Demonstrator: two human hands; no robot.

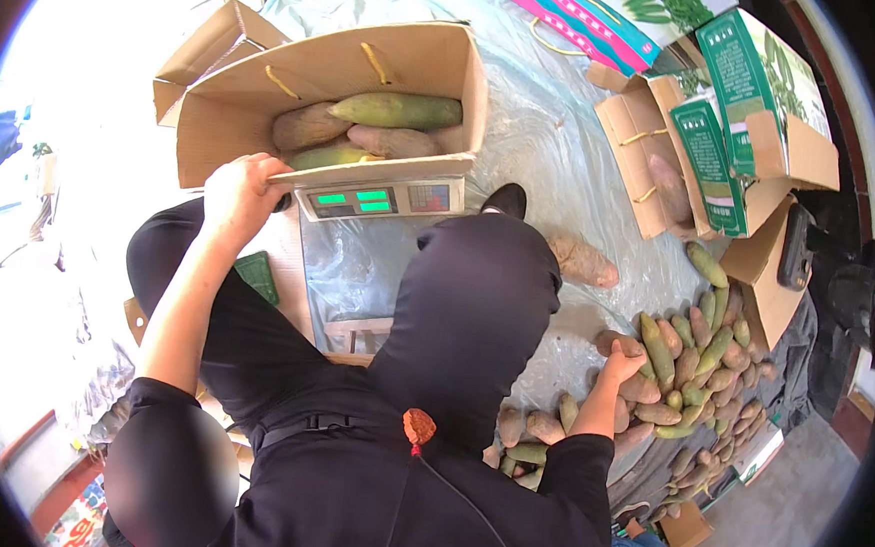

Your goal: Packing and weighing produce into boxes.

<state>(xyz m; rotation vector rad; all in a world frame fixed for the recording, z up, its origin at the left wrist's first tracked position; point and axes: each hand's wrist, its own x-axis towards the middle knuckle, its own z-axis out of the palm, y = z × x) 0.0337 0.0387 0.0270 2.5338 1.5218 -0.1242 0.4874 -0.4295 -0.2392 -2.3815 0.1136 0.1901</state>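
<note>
R grip (624,366) on veg (608,341), L grip (243,193) on box (420,60), plastic-covered flr (536,164) betw.

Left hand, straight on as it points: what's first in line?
The near wall of the open cardboard box: the left hand is at its rim. Over that, probably the tubers inside, though depth is unclear.

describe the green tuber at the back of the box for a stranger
Find the open cardboard box whose rim the left hand holds, above the lit scale. Inside, look to the far right. The long green tuber shows almost whole; two neighbours are brown, and the other green one hides partly behind the near rim.
</note>
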